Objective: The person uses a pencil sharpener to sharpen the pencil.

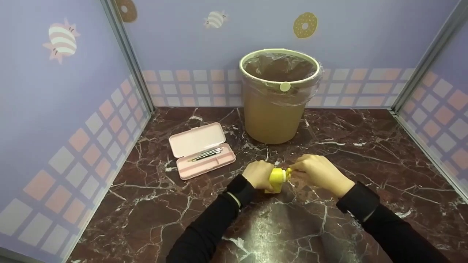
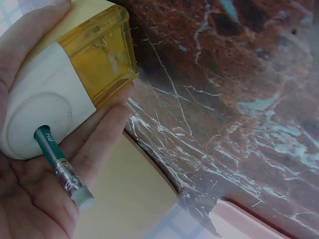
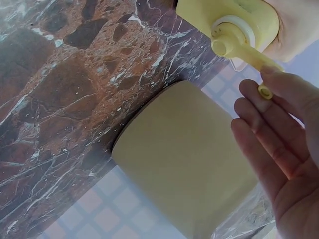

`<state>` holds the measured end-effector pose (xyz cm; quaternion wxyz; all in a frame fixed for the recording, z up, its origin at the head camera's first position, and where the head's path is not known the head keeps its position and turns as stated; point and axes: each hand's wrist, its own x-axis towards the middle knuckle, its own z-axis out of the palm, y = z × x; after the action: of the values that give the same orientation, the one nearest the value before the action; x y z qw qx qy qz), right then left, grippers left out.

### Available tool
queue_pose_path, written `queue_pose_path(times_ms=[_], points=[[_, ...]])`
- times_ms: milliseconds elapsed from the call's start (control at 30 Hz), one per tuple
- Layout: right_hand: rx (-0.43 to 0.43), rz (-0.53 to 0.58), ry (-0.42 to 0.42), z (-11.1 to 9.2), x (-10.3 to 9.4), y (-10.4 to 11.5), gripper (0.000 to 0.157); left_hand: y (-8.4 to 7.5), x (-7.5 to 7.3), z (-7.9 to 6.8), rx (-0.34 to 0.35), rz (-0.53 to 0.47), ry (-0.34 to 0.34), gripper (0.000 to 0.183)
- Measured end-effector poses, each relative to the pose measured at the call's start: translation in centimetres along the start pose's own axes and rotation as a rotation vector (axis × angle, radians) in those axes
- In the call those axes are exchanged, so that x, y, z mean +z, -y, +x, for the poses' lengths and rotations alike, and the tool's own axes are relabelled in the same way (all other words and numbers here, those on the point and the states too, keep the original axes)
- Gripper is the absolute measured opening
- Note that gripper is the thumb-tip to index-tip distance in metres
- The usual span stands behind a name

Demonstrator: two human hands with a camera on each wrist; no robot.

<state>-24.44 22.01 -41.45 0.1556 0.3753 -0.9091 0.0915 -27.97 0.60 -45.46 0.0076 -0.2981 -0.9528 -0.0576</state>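
A yellow and white crank pencil sharpener (image 1: 277,179) is gripped by my left hand (image 1: 258,174) above the marble-patterned tabletop. In the left wrist view, a green pencil (image 2: 56,157) with a silver end and a pale eraser sticks out of the sharpener's round hole; its point is hidden inside. Beside the hole is the clear amber shavings drawer (image 2: 102,62). On the opposite side, my right hand (image 1: 319,172) pinches the end of the yellow crank handle (image 3: 249,54) between thumb and index finger, the other fingers loosely bent.
A pink pencil case (image 1: 197,141) lies opened to the left, with several pencils (image 1: 207,154) inside. Behind the hands stands a tan bin (image 1: 274,120) lined with a clear plastic bag. Patterned panels (image 1: 204,87) wall in the tabletop at the back and both sides.
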Motion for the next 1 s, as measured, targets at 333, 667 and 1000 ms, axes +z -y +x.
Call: queue_pose_path(times_ms=[333,667,1000], points=[[0.001,-0.007,0.012,0.4,0.2,-0.4,0.011,0.2,0.2,0.1,0.01,0.004,-0.012,0.043],[0.049,-0.014,0.015,1.2,0.9,-1.3,0.012,0.2,0.2,0.0,0.036,0.009,-0.019,0.043],[0.096,0.002,0.029,2.0,2.5,-2.7,0.01,0.0,0.2,0.1,0.041,0.012,-0.016,0.043]])
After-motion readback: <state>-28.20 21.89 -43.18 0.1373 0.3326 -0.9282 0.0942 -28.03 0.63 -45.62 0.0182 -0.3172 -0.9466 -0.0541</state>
